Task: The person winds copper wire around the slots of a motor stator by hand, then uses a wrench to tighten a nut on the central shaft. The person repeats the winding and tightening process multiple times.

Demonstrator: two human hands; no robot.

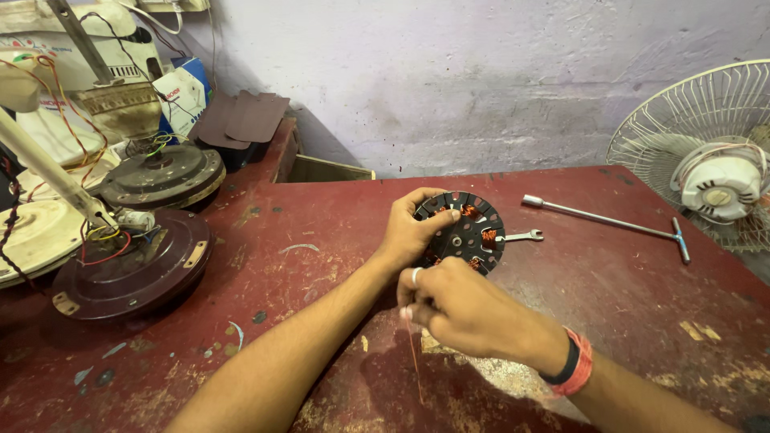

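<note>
Head view: a worn red workbench (609,305) is shown, with ceiling fan motor housings (132,273) stacked at the left edge and a table fan with a wire guard (706,152) at the right. A T-handle socket wrench (609,218) and a small open-end spanner (521,236) are laid on the bench beyond the work. A black fan stator (473,232) with copper windings is held upright just above the bench centre, gripped at its rim by the left hand (409,232), thumb laid across the face. A thin copper wire (414,361) is pinched between the fingertips of the right hand (461,309), which is closed, with the wrist bent inward. The step in hand is judged to be coil winding; steady tension and accurate slot placement are called for next.
</note>
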